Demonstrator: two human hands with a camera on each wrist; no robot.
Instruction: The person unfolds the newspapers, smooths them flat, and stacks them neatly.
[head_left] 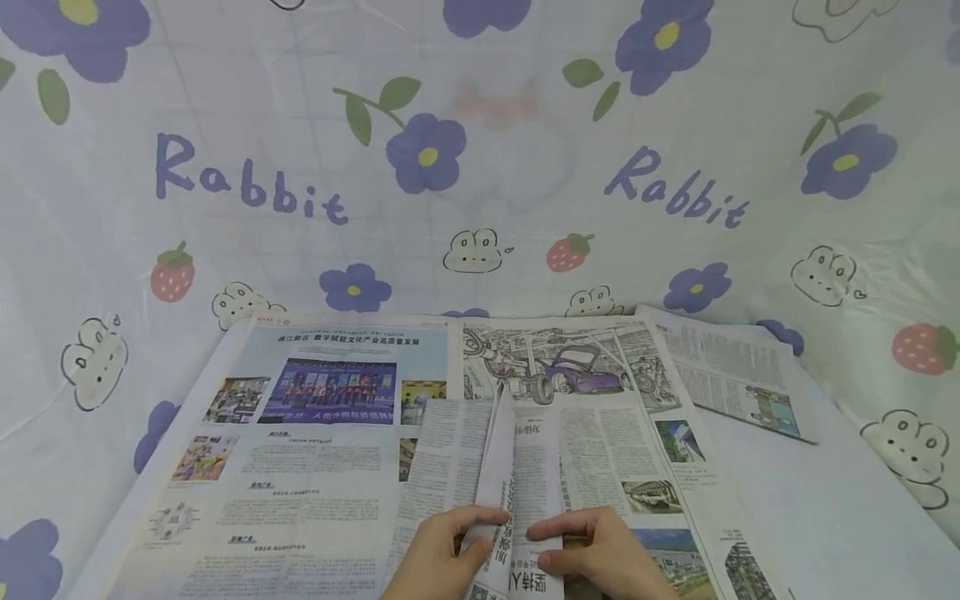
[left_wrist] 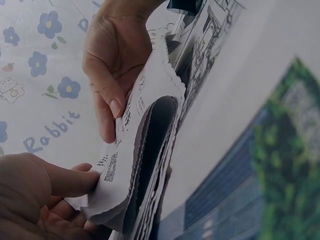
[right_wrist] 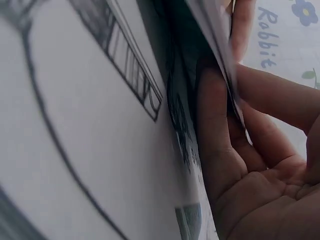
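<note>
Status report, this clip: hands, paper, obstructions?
Left hand pinching folded newspaper; right hand holding its right side. Fold looped open, not flattened. Spread newspaper beneath; no obstruction seen.

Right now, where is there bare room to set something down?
On the white tabletop at right, between the open newspaper, the smaller printed sheet beyond and the patterned cloth. It's crowded at front centre, where the left hand and right hand hold the folded newspaper.

Left fingers (head_left: 476, 515) and right fingers (head_left: 558, 525) hold a folded newspaper (head_left: 536, 479) over spread-out pages (head_left: 300, 467).
</note>
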